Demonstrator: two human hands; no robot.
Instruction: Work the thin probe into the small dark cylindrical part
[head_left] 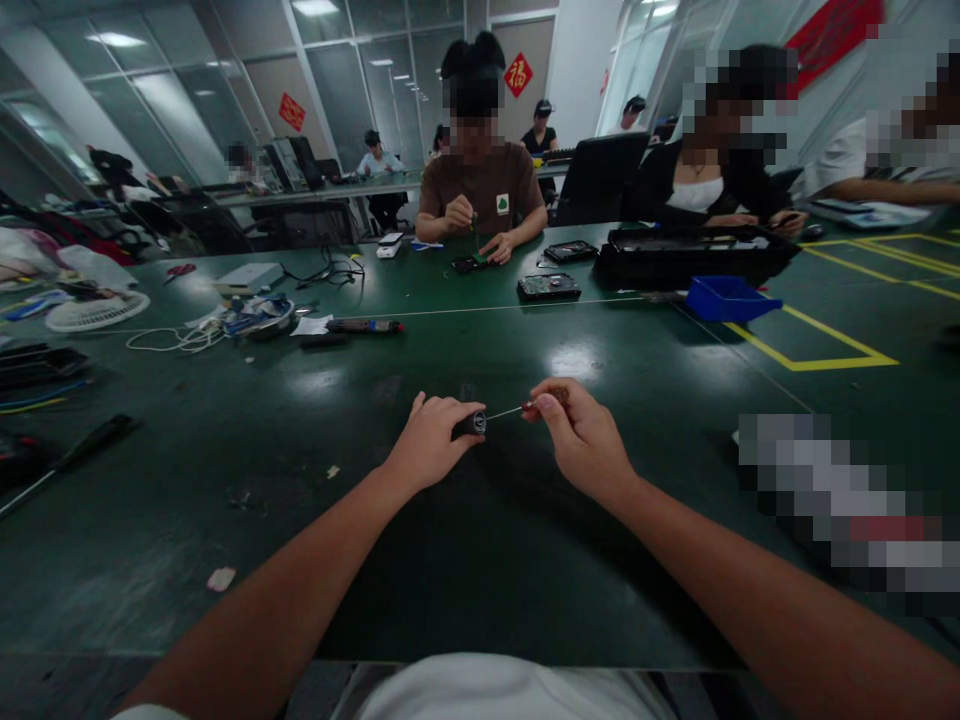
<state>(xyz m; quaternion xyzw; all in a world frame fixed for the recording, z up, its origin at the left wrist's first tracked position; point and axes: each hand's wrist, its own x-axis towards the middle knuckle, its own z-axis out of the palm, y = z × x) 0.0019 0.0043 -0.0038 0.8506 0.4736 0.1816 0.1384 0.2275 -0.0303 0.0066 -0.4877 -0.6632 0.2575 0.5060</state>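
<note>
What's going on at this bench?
A person is working bare-handed over the green table. The left grip holds a short black cylindrical object, its end face turned toward the right grip, which holds a thin-shafted screwdriver by its handle. The shaft points at that end face; whether the tip touches it is too small to tell. Across the table, a co-worker in a brown top is busy with a small dark part.

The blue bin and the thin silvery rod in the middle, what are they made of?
Blue bin: probably smooth plastic; it looks moulded in one bright blue. Thin rod: likely metal, fairly shiny, judging by its silvery gleam.
</note>
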